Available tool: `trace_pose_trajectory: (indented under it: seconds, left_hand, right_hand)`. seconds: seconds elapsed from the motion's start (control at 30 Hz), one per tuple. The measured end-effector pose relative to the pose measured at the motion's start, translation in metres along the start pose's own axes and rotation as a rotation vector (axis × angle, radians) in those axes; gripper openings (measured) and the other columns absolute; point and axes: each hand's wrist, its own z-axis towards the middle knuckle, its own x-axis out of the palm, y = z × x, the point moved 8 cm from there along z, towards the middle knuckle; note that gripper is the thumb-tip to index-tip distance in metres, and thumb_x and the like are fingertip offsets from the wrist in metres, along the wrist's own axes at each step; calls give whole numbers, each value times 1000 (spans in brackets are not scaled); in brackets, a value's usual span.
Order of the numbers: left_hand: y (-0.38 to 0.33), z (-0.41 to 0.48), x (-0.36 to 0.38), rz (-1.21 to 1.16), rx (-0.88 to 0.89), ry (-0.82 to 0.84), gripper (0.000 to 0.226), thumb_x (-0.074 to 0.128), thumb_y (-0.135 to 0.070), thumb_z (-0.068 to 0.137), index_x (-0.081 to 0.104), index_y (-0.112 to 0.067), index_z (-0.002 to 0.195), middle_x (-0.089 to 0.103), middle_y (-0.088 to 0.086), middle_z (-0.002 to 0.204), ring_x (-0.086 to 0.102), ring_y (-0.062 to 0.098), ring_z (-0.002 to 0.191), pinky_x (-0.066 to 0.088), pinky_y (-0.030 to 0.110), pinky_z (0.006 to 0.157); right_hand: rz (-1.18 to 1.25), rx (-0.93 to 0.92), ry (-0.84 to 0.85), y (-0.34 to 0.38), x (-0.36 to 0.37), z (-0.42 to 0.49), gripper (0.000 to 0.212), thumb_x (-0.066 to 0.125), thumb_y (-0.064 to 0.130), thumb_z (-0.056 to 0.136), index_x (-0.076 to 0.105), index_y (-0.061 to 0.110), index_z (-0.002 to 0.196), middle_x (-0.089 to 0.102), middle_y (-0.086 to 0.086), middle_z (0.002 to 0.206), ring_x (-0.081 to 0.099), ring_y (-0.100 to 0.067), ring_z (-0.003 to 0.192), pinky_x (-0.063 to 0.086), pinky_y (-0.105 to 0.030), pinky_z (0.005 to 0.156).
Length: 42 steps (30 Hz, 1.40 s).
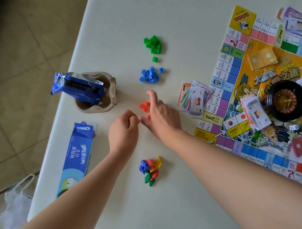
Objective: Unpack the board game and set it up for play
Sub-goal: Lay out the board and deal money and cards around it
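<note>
A person's right hand (162,115) spreads open fingers over a small pile of red plastic cubes (145,106) on the white desk (119,11). The left hand (124,130) is curled, and any contents cannot be seen. Beyond lie blue plastic cubes (150,76) and green plastic cubes (153,44), with the colourful paper game board (229,70) at right.

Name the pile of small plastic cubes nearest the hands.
The red plastic cubes, beside the right hand; the green pile and blue pile lie farther away.

OREO, 奥利奥 生日蛋糕味 on blue box (78,155); 大富翁 on game board (232,66); 10 on banknote (196,102)
</note>
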Motion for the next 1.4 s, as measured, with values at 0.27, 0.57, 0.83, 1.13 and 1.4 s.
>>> trace_pose_trajectory:
  seconds: [0.27, 0.57, 0.83, 1.13, 1.4]
  left_hand:
    - [-9, 7, -1, 184, 117, -73, 16, 37, -15, 94, 52, -13, 100, 59, 5, 75, 55, 33, 71, 36, 36, 59]
    - [-24, 28, 24, 517, 193, 61, 27, 41, -37, 100, 36, -12, 110, 58, 4, 81, 60, 39, 78, 36, 35, 58]
    - [-25, 34, 34, 249, 27, 65, 14, 39, -21, 94, 47, -9, 92, 53, 4, 74, 46, 27, 71, 34, 32, 63]
    - [-39, -25, 93, -734, -426, 382, 24, 26, -19, 84, 32, -19, 61, 22, -6, 46, 13, 8, 37, 6, 19, 40]
    - [-84, -76, 154, -648, -376, 499, 33, 36, -22, 91, 40, -14, 60, 36, -2, 46, 25, 10, 35, 16, 19, 36]
  right_hand:
    - [-149, -170, -6, 11, 9, 9, 28, 37, 29, 102, 39, 11, 123, 59, -13, 104, 64, -35, 88, 34, -36, 57]
    - [1130, 362, -59, -61, 16, -8, 6, 53, 15, 95, 55, 13, 90, 54, 3, 66, 46, -6, 49, 35, -21, 44]
    - [2328, 617, 345, -49, 36, -48, 13, 42, 14, 85, 55, 15, 84, 35, 7, 48, 24, -4, 33, 17, -17, 33]
    - [2618, 369, 510, -55, 3, -78, 18, 39, 21, 83, 55, 14, 79, 34, 5, 45, 14, -8, 38, 16, -20, 31]
    - [2461, 293, 513, -116, -9, -128, 20, 39, 25, 86, 50, 17, 71, 29, 7, 39, 14, -8, 32, 12, -17, 31]
